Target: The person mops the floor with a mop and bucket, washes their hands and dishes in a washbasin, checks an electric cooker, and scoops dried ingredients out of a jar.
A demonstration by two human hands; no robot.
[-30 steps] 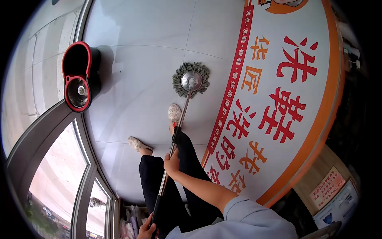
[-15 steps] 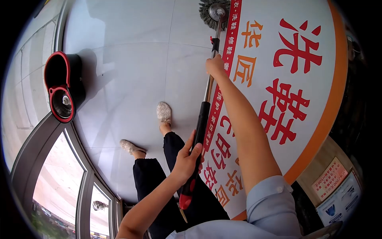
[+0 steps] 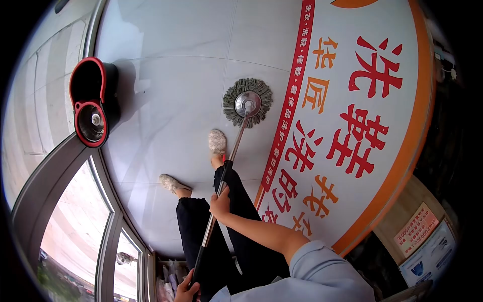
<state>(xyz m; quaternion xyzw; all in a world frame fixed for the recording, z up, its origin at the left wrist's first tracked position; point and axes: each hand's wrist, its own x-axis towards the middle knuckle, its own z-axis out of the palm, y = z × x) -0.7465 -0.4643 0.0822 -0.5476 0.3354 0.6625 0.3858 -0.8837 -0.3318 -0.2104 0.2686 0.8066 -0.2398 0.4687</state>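
A round spin mop (image 3: 248,103) with grey-green strands and a metal disc rests on the pale tiled floor, close to the toes of a beige shoe. Its metal handle (image 3: 235,146) slants down toward my body. Around the middle of that handle my right hand (image 3: 220,202) is closed. Lower down, at the black grip near the bottom edge, my left hand (image 3: 186,288) is wrapped round the handle; part of it is cut off by the frame. A black mop bucket with red rims (image 3: 89,103) and a metal spin basket stands at the left.
A white counter front (image 3: 332,65) with red and orange lettering runs along the right side. Glass doors with grey frames (image 3: 108,236) lie at lower left. Bagged items (image 3: 171,274) sit by my left leg. Both my shoes (image 3: 173,183) are on the tiles.
The mop head has come back from beside the counter toward my feet, moving left and down in view. Both hands have drawn lower with the handle, still gripping it.
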